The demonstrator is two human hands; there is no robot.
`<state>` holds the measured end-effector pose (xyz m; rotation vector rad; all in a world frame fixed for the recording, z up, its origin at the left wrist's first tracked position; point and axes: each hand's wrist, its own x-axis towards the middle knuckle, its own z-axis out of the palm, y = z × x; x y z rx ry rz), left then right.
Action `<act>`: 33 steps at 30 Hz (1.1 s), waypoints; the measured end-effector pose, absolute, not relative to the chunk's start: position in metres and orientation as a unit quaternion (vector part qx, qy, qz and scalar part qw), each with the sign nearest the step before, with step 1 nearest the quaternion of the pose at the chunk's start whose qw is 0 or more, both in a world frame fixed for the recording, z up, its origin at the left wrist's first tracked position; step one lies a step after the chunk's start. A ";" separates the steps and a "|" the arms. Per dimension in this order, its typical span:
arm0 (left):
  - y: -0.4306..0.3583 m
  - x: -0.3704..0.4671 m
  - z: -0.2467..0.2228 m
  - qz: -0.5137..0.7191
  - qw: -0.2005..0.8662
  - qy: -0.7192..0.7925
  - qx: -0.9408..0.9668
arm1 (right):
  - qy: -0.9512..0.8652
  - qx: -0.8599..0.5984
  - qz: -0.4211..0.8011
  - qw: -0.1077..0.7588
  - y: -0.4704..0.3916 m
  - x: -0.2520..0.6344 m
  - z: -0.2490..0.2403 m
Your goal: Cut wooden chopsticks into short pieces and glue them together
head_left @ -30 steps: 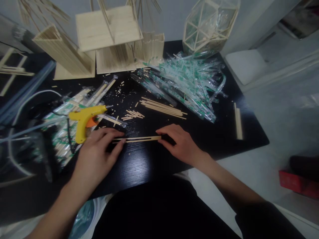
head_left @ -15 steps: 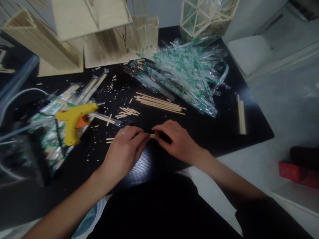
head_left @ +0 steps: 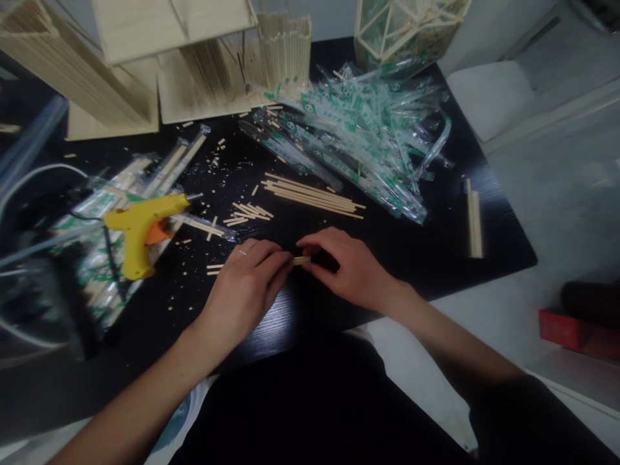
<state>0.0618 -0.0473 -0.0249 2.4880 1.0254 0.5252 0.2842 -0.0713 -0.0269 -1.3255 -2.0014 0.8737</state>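
Observation:
Side by side, a few thin wooden chopsticks (head_left: 301,261) lie level just above or on the black table. My left hand (head_left: 249,281) is closed around them, and their left ends stick out beyond it. At their right ends, my right hand (head_left: 351,268) has its thumb and fingers curled about the tips. Most of their length is hidden under the left hand. Behind the hands lies a row of loose chopsticks (head_left: 312,197), with a small heap of cut stick pieces (head_left: 249,212) to its left.
A yellow glue gun (head_left: 140,226) rests on wrapped chopsticks at the left. Empty plastic sleeves (head_left: 358,129) are piled at the back. Stick-built model walls (head_left: 87,77) stand at the back left. A short bundle of sticks (head_left: 475,223) lies near the table's right edge.
The right hand has shifted slightly to the right, so a little more of the stick ends shows between the hands. The left hand keeps its hold. The whole view has shifted slightly.

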 end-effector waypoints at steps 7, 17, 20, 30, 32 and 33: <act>-0.049 0.061 -0.032 0.197 0.202 0.372 0.884 | -0.703 -0.517 0.383 0.302 -0.061 0.292 -0.018; -0.050 0.062 -0.037 0.232 0.205 0.373 0.875 | -0.755 -0.505 0.359 0.214 -0.048 0.293 -0.011; -0.050 0.062 -0.036 0.232 0.208 0.374 0.874 | -0.780 -0.485 0.351 0.180 -0.045 0.294 -0.011; -0.051 0.063 -0.034 0.226 0.203 0.372 0.877 | -0.843 -0.459 0.269 0.075 -0.045 0.286 -0.007; -0.050 0.064 -0.034 0.229 0.201 0.370 0.878 | -0.848 -0.463 0.251 0.061 -0.045 0.286 -0.006; -0.050 0.064 -0.034 0.232 0.202 0.369 0.877 | -0.845 -0.469 0.249 0.059 -0.046 0.287 -0.006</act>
